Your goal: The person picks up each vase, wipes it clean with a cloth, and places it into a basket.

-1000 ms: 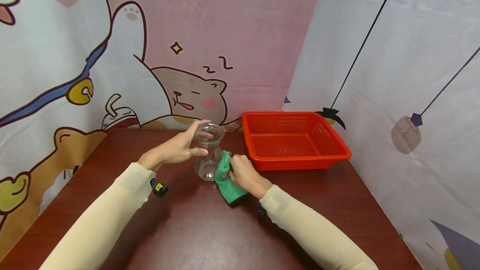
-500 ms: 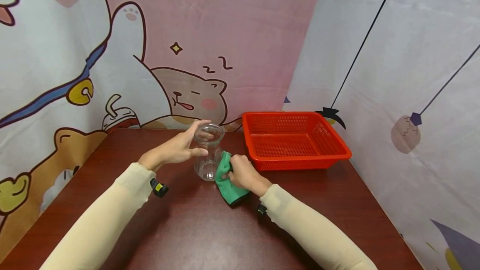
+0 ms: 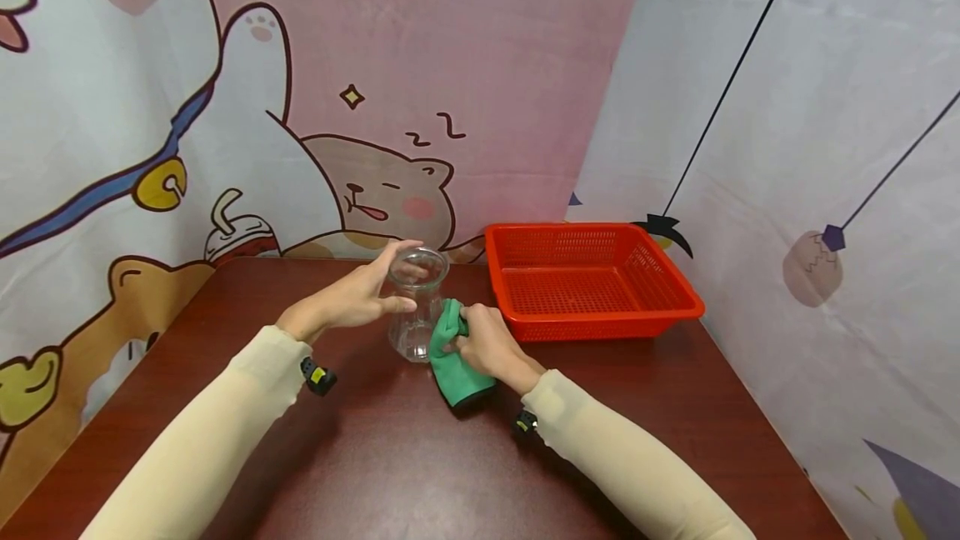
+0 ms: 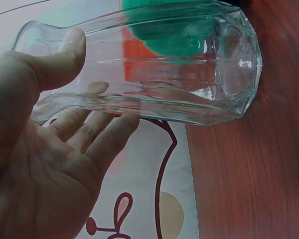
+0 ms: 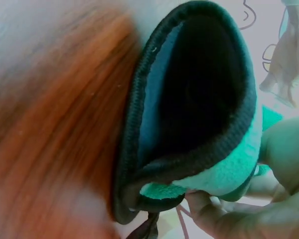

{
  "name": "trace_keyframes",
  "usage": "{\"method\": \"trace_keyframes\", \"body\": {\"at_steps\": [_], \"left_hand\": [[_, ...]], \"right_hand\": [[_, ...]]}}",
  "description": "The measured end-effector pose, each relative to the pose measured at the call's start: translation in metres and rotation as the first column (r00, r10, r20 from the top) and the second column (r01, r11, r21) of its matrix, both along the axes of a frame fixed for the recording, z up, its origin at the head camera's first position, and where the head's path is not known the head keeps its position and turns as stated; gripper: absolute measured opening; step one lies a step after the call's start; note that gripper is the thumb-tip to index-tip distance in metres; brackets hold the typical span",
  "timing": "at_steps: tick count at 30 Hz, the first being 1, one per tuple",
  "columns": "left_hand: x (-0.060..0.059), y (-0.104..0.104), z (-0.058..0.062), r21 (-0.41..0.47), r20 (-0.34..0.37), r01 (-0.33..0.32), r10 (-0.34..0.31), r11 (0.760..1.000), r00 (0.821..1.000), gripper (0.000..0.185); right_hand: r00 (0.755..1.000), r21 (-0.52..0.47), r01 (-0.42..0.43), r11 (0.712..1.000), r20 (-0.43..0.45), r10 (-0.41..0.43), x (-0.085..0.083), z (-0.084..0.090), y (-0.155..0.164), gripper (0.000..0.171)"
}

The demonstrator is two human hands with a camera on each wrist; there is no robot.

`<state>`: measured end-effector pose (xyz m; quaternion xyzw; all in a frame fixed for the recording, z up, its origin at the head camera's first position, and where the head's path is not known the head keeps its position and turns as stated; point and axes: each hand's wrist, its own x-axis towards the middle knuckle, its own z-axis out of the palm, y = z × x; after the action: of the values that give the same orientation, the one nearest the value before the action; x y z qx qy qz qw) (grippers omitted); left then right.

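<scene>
A clear glass vase with a flared rim and faceted base stands upright on the table. My left hand holds it round the neck, thumb on the near side and fingers behind; the left wrist view shows the thumb and fingertips on the glass. My right hand grips a bunched green cloth with black edging, against the vase's right side. In the right wrist view the cloth folds into a loop, and the right fingers pinch it from below.
A red perforated plastic basket sits at the back right, just beyond my right hand. The dark red-brown table runs back to a cartoon-print backdrop, with another printed sheet along the right.
My right hand and the green cloth shift very slightly beside the vase. The left hand and the vase stay in place.
</scene>
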<state>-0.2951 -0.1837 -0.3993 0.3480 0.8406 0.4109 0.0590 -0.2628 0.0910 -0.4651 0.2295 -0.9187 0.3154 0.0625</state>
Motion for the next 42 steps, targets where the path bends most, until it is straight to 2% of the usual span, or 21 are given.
{"method": "trace_keyframes", "body": {"at_steps": [9,13,17,22,31,42], "left_hand": [[0.000,0.000,0.002,0.002,0.003,0.001,-0.001,1.000,1.000,0.090],[0.000,-0.001,0.002,0.001,-0.001,-0.003,0.003,1.000,1.000,0.091],[0.000,-0.002,0.001,-0.004,-0.014,-0.004,0.004,1.000,1.000,0.092],[0.000,-0.003,0.001,-0.015,-0.030,-0.018,0.018,1.000,0.999,0.093],[-0.003,0.001,0.000,-0.027,-0.025,-0.024,0.023,0.999,0.999,0.093],[-0.003,0.000,0.000,-0.027,-0.027,-0.031,0.030,0.999,0.999,0.093]], "right_hand": [[0.999,-0.067,0.043,0.997,-0.003,-0.043,0.004,0.018,-0.005,0.011],[0.998,-0.110,0.059,0.992,-0.015,-0.061,0.003,0.023,-0.006,0.025],[0.996,-0.162,0.059,0.985,-0.057,-0.069,0.003,0.028,-0.009,0.033],[0.991,-0.216,0.048,0.975,-0.115,-0.074,0.001,0.034,-0.010,0.028],[0.985,-0.339,0.069,0.938,-0.129,-0.119,0.000,0.049,-0.005,0.057],[0.982,-0.341,0.036,0.939,-0.163,-0.096,-0.001,0.048,-0.004,0.049]]}}
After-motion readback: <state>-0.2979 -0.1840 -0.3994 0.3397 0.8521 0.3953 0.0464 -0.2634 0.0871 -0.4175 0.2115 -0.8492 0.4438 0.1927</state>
